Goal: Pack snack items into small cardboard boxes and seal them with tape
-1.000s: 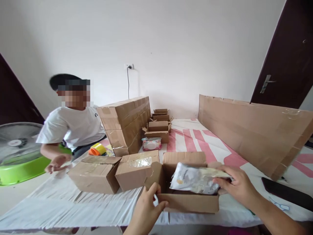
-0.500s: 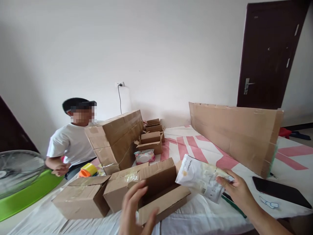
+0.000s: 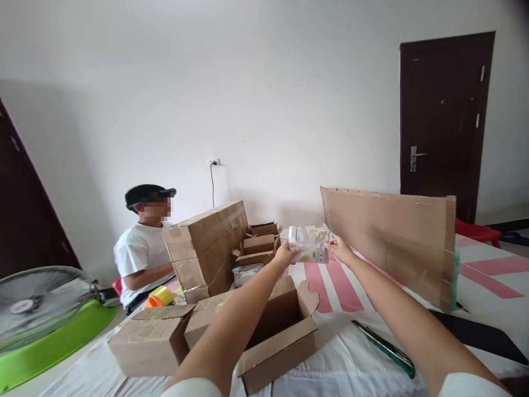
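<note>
Both my arms reach out over the table, holding a white plastic packet [image 3: 309, 246] with printing on it. My left hand [image 3: 286, 255] pinches its left edge, and my right hand [image 3: 339, 248] grips the right edge. Below the packet and nearer to me stands an open cardboard box [image 3: 285, 344], its flaps raised and its inside in shadow; my left forearm covers part of it. Beyond my left hand lies a wipes packet [image 3: 247, 274], and small open boxes [image 3: 258, 248] stand in a row behind it.
Closed boxes [image 3: 151, 342] and a large taped carton stack [image 3: 210, 248] stand left. A green utility knife [image 3: 384, 347] lies right, near a black flat object [image 3: 479, 333]. A cardboard panel [image 3: 392, 242] stands upright behind. A person [image 3: 144, 253] sits left, beside a green fan [image 3: 53, 331].
The packet has moved forward and away from me, above the far part of the table. My left hand has left the open box and now grips the packet too. The view has tilted up.
</note>
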Demonstrator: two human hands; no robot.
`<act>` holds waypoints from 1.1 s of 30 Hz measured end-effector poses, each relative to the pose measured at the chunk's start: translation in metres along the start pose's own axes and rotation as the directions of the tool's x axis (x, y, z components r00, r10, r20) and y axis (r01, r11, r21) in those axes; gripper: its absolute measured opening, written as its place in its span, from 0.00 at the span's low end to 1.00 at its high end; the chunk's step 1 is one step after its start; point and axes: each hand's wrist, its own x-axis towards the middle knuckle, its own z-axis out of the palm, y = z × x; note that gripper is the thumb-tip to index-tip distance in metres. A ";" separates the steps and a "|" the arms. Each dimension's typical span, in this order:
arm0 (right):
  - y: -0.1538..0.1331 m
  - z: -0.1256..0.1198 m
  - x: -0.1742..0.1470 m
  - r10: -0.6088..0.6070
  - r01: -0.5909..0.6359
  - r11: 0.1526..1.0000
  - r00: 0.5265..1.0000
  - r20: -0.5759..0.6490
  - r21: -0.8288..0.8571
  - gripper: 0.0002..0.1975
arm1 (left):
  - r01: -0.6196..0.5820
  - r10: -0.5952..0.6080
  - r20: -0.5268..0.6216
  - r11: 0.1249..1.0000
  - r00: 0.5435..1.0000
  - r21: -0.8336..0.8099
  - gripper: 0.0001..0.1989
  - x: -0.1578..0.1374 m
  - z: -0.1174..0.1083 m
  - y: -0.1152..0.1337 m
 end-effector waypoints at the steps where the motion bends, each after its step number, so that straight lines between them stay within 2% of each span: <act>1: 0.003 0.006 -0.002 0.008 -0.008 1.000 1.000 0.011 0.000 0.24 | -0.002 0.002 -0.028 1.000 1.000 -0.007 0.20 0.001 -0.003 0.000; 4: 0.017 0.018 -0.037 -0.014 0.010 1.000 0.990 0.144 0.030 0.30 | -0.045 0.040 -0.093 0.998 0.995 -0.049 0.23 -0.017 -0.023 -0.002; 6: 0.030 0.023 -0.073 -0.059 0.037 0.996 0.949 0.311 0.077 0.35 | -0.090 0.080 -0.117 0.993 0.990 -0.081 0.24 -0.040 -0.043 -0.004; 8: 0.041 0.028 -0.107 -0.123 0.041 0.986 0.831 0.542 0.161 0.44 | -0.118 0.103 -0.135 0.988 0.985 -0.103 0.25 -0.067 -0.063 -0.005; 10: 0.048 0.035 -0.132 -0.149 0.055 0.986 0.735 0.662 0.160 0.54 | -0.141 0.123 -0.159 0.984 0.980 -0.108 0.25 -0.092 -0.081 -0.007; 11: 0.049 0.040 -0.140 -0.140 0.078 0.990 0.714 0.686 0.121 0.56 | -0.160 0.139 -0.180 0.981 0.974 -0.108 0.24 -0.104 -0.088 -0.007; 12: 0.049 0.047 -0.147 -0.122 0.107 0.992 0.714 0.689 0.065 0.56 | -0.188 0.162 -0.207 0.976 0.965 -0.111 0.23 -0.113 -0.095 -0.008; 13: 0.049 0.053 -0.151 -0.104 0.130 0.991 0.727 0.679 0.014 0.51 | -0.221 0.187 -0.243 0.968 0.952 -0.118 0.22 -0.122 -0.101 -0.008; 16: 0.047 0.070 -0.154 -0.099 0.168 0.984 0.800 0.591 -0.063 0.19 | -0.317 0.224 -0.390 0.929 0.893 -0.192 0.21 -0.143 -0.116 -0.010; 17: 0.048 0.073 -0.153 -0.115 0.191 0.978 0.821 0.559 -0.079 0.11 | -0.347 0.222 -0.444 0.911 0.868 -0.224 0.21 -0.150 -0.121 -0.012; 19: 0.054 0.070 -0.146 -0.158 0.263 0.956 0.841 0.517 -0.134 0.07 | -0.396 0.199 -0.538 0.874 0.819 -0.280 0.23 -0.164 -0.130 -0.017; 21: 0.070 0.057 -0.134 -0.201 0.322 0.928 0.856 0.475 -0.188 0.08 | -0.424 0.168 -0.601 0.849 0.782 -0.315 0.24 -0.180 -0.138 -0.029; 23: 0.093 0.040 -0.118 -0.206 0.315 0.921 0.893 0.400 -0.229 0.11 | -0.417 0.139 -0.618 0.847 0.774 -0.331 0.25 -0.199 -0.142 -0.047; 25: 0.120 0.023 -0.099 -0.153 0.246 0.933 0.932 0.329 -0.262 0.12 | -0.364 0.109 -0.587 0.868 0.802 -0.336 0.27 -0.215 -0.141 -0.069; 27: 0.143 0.014 -0.081 -0.098 0.166 0.945 0.966 0.241 -0.281 0.10 | -0.263 0.070 -0.475 0.897 0.877 -0.355 0.28 -0.227 -0.133 -0.092; 28: 0.151 0.014 -0.073 -0.090 0.145 0.949 0.976 0.199 -0.282 0.10 | -0.201 0.050 -0.378 0.908 0.924 -0.369 0.28 -0.230 -0.126 -0.102; 30: 0.155 0.026 -0.060 -0.119 0.159 0.950 0.980 0.157 -0.270 0.12 | -0.080 0.025 -0.143 0.916 0.989 -0.392 0.29 -0.232 -0.111 -0.119; 31: 0.153 0.038 -0.055 -0.144 0.185 0.947 0.975 0.166 -0.264 0.12 | -0.026 0.016 -0.027 0.916 1.000 -0.401 0.29 -0.230 -0.103 -0.127; 33: 0.141 0.069 -0.049 -0.194 0.246 0.936 0.957 0.215 -0.251 0.11 | 0.064 0.000 0.151 0.906 0.988 -0.418 0.31 -0.224 -0.088 -0.143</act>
